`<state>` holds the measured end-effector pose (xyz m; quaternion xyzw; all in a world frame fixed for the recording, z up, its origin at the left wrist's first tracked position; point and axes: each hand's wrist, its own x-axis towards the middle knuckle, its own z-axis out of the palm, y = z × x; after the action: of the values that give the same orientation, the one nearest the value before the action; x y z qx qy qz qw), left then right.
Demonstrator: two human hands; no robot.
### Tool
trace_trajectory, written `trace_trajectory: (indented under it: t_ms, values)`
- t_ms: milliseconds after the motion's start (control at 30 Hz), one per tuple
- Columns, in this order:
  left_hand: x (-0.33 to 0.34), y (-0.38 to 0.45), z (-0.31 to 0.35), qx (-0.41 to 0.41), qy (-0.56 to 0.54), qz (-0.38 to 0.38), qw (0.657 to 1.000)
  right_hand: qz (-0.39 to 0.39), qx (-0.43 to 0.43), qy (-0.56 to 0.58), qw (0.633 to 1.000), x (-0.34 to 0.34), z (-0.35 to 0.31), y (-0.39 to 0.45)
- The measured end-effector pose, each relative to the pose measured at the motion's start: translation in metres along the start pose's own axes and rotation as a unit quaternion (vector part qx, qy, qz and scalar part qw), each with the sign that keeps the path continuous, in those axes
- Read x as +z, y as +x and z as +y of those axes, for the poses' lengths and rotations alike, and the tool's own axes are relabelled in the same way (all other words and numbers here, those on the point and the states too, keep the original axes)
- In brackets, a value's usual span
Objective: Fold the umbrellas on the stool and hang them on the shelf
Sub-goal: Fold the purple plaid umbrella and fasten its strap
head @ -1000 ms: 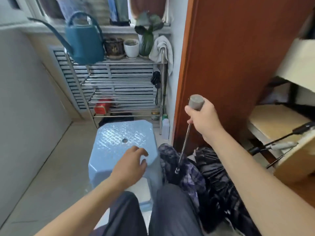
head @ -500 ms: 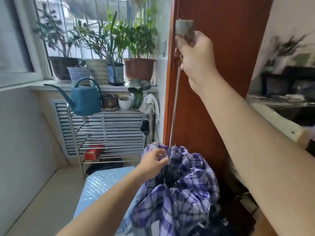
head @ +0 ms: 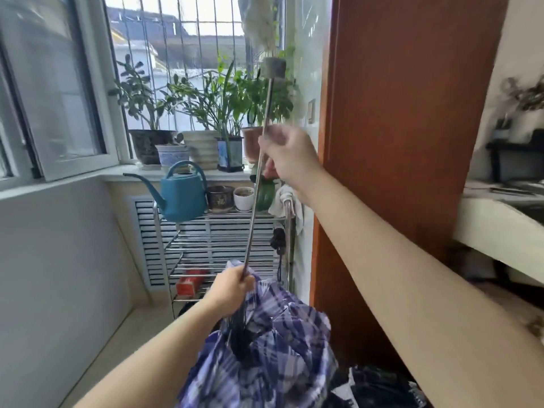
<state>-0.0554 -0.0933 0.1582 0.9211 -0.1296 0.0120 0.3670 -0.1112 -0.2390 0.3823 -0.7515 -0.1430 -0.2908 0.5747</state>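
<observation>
1. Purple and white checked cloth of a half-folded umbrella (head: 265, 348) hangs in a loose bunch low in the middle of the view.
2. Its thin silver metal rod (head: 259, 172) sticks up out of the cloth and leans a little to the right.
3. On top of the rod sits a short grey round handle (head: 274, 68), up in front of the window.
4. The left hand (head: 231, 291) is at the bottom of the rod, right where the cloth starts. Its fingers are curled tight around the rod and the top of the cloth.
5. The right hand (head: 287, 156) is higher up, about halfway along the rod. It looks blurry. Its fingers are curled around the rod, with the grey handle well above it.
6. Behind the umbrella stands a shiny metal wire shelf (head: 217, 245) against the wall under the window.
7. A blue-green plastic watering can (head: 184, 195) with a long spout stands on the top of the shelf. Beside it are a small dark pot (head: 220, 198) and a small white pot (head: 243, 198).
8. A white cloth (head: 287, 201) hangs on the right corner of the shelf.
9. Green plants in pots (head: 203, 113) stand in a row on the window sill.
10. A tall red-brown wooden panel (head: 397, 142) stands to the right of the umbrella.
11. A dark bundle of cloth (head: 379, 387) lies low on the right. I cannot tell what it is.
</observation>
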Motion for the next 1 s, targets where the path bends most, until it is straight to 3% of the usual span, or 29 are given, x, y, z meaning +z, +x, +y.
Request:
trace_trajectory:
  t_ms: [200, 300, 400, 500, 567, 633, 733, 867, 1000]
  values:
    - [-0.022, 0.038, -0.059, -0.078, -0.054, 0.046, 0.994, -0.15, 0.165, -0.121, 0.967, 0.067, 0.156, -0.05]
    - [-0.024, 0.042, -0.079, -0.1, -0.095, 0.07, 0.988, -0.258, 0.225, -0.08, 0.936, 0.1, 0.21, -0.088]
    - [-0.028, 0.043, -0.085, -0.104, -0.131, 0.079, 0.983, -0.343, 0.201, -0.029, 0.917, 0.119, 0.237, -0.113]
    - [-0.035, 0.042, -0.088, -0.132, -0.217, 0.047, 0.966, -0.299, 0.119, -0.103, 0.941, 0.13, 0.259, -0.124]
    - [-0.037, 0.035, -0.094, -0.128, -0.285, 0.046, 0.949, -0.198, 0.108, -0.107, 0.968, 0.134, 0.274, -0.134]
    - [-0.035, 0.017, -0.1, -0.084, -0.338, 0.085, 0.934, -0.159, 0.131, -0.128, 0.97, 0.137, 0.287, -0.137]
    - [-0.02, -0.009, -0.113, -0.022, -0.35, 0.121, 0.929, -0.185, 0.169, -0.179, 0.951, 0.135, 0.296, -0.134]
    - [-0.01, -0.007, -0.125, -0.029, -0.376, 0.131, 0.917, -0.193, 0.172, -0.21, 0.943, 0.138, 0.294, -0.134]
    - [-0.005, 0.018, -0.12, -0.037, -0.406, 0.147, 0.901, -0.242, 0.124, -0.133, 0.953, 0.158, 0.288, -0.132]
